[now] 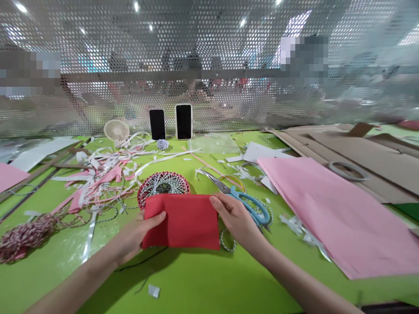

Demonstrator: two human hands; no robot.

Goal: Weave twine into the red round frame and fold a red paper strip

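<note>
A folded red sheet of paper or felt (183,220) is held up just above the green table (203,279). My left hand (137,233) grips its left edge, thumb on top. My right hand (234,218) pinches its right edge, thumb on the upper corner. Behind the sheet lies a round mat wound from red-and-white twine (163,183), partly hidden. Blue-handled scissors (248,203) rest right beside my right hand.
Large pink sheets (330,213) and brown cardboard (360,148) cover the right side. Paper strips and twine scraps (101,179) litter the left, with a twine bundle (26,233). Two phones (183,121), a small fan (116,130) and a tape ring (348,171) stand further back.
</note>
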